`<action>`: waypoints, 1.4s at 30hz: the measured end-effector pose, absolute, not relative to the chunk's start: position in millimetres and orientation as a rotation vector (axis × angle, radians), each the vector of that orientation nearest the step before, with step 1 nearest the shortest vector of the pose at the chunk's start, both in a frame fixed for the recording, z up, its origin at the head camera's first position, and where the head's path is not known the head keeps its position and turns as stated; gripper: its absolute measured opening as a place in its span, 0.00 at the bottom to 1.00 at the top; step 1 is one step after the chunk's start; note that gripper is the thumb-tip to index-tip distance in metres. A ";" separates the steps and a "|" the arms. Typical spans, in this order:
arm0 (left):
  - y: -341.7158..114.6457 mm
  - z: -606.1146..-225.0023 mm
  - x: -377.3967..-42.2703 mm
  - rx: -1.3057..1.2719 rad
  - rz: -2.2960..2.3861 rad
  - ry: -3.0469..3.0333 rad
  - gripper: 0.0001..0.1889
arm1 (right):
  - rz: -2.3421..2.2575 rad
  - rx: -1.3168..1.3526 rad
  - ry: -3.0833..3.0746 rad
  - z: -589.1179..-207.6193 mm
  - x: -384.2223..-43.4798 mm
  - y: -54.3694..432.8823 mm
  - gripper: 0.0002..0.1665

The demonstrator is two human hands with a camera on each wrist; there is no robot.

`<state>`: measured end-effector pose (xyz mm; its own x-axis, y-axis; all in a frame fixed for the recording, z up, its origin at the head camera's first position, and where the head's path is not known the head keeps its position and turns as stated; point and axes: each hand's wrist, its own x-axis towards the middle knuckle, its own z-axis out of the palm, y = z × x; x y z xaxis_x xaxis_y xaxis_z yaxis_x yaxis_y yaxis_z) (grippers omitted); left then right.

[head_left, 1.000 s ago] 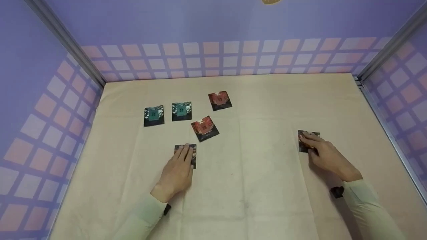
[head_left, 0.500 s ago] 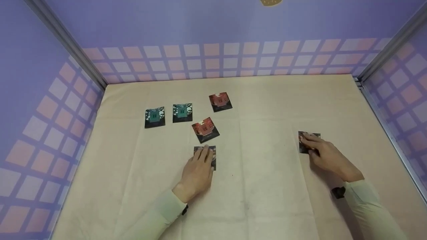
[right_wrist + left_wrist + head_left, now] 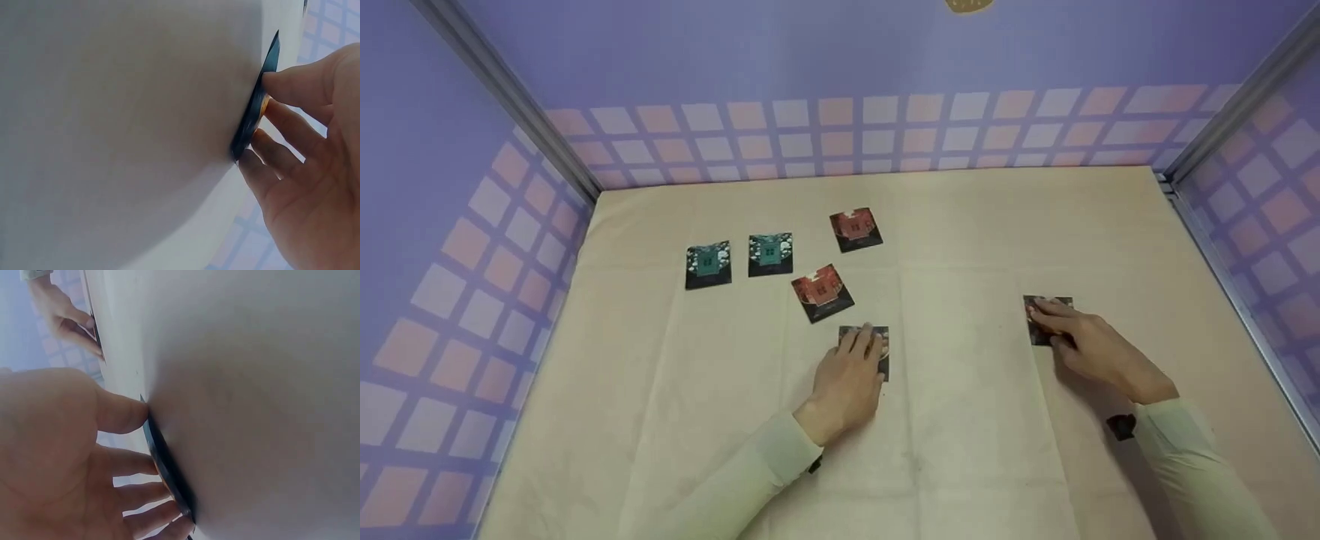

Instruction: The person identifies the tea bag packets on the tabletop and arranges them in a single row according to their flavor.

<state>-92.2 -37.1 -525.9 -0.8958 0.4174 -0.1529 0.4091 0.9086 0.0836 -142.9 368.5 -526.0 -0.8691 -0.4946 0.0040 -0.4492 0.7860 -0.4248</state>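
Observation:
My left hand [image 3: 850, 379] rests on a flat square sachet [image 3: 883, 369] near the table's middle, its extended fingers covering most of the print. In the left wrist view, thumb and fingertips press on the top of this dark sachet [image 3: 160, 450], which lies against the cloth. Over to the right, my right hand [image 3: 1091, 349] presses a second sachet [image 3: 1030, 315] with its fingers and thumb. The right wrist view shows that sachet [image 3: 256, 109] as glossy and dark with an orange patch, one corner tipped slightly up.
Two red-and-black sachets [image 3: 856, 229] lie beyond my left hand, the nearer one turned askew. Two teal-and-black sachets [image 3: 770, 253] lie left of them, side by side. A creased cream cloth [image 3: 967, 232] covers the table, with purple checked walls [image 3: 855, 60] around it.
My left hand has slid its sachet rightward across the cloth, past the nearer red one. My right hand and its sachet have shifted slightly left. The other sachets stay put.

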 end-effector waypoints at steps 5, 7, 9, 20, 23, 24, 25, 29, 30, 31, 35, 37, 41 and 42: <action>-17.1 -527.8 -98.9 0.654 0.046 2.920 0.31 | -0.697 -0.728 2.825 -524.8 -144.7 367.2 0.31; -8.9 -528.3 -102.3 0.668 0.041 2.927 0.31 | -0.712 -0.703 2.810 -524.0 -145.1 366.7 0.31; -0.2 -528.8 -105.2 0.678 0.032 2.935 0.31 | -0.718 -0.678 2.802 -523.8 -145.0 366.7 0.31; 55.2 -532.4 -120.2 0.717 -0.049 2.910 0.32 | -0.671 -0.664 2.840 -524.2 -143.8 366.5 0.30; 69.7 -533.1 -123.7 0.737 -0.071 2.899 0.32 | -0.663 -0.656 2.860 -525.2 -144.4 365.7 0.30; 74.0 -533.5 -124.5 0.740 -0.077 2.897 0.31 | -0.666 -0.647 2.863 -525.5 -144.3 365.2 0.30; 77.8 -534.1 -125.1 0.742 -0.080 2.893 0.31 | -0.668 -0.642 2.863 -526.3 -144.5 364.4 0.29; 91.4 -535.6 -126.8 0.737 -0.074 2.886 0.31 | -0.676 -0.594 2.856 -526.3 -143.5 361.8 0.30; 94.7 -535.7 -127.1 0.737 -0.068 2.886 0.31 | -0.676 -0.588 2.856 -526.2 -143.3 361.4 0.30; 97.7 -535.7 -127.4 0.738 -0.063 2.885 0.31 | -0.676 -0.587 2.858 -525.8 -143.2 361.1 0.30; 109.6 -534.9 -129.4 0.753 -0.049 2.889 0.31 | -0.687 -0.599 2.868 -524.8 -142.8 361.6 0.29; 114.8 -534.5 -130.7 0.762 -0.040 2.890 0.31 | -0.688 -0.611 2.868 -524.8 -142.8 362.1 0.29; 125.9 -534.9 -133.4 0.772 -0.032 2.887 0.32 | -0.688 -0.612 2.868 -525.4 -143.8 361.5 0.29; 129.1 -535.2 -134.2 0.771 -0.032 2.887 0.32 | -0.687 -0.609 2.868 -525.8 -144.1 361.4 0.29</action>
<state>-134.2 129.1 -535.2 -0.8559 0.4940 -0.1532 0.4972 0.8674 0.0192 -144.1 361.4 -525.8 -0.9101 -0.4132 -0.0320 -0.3539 0.8149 -0.4590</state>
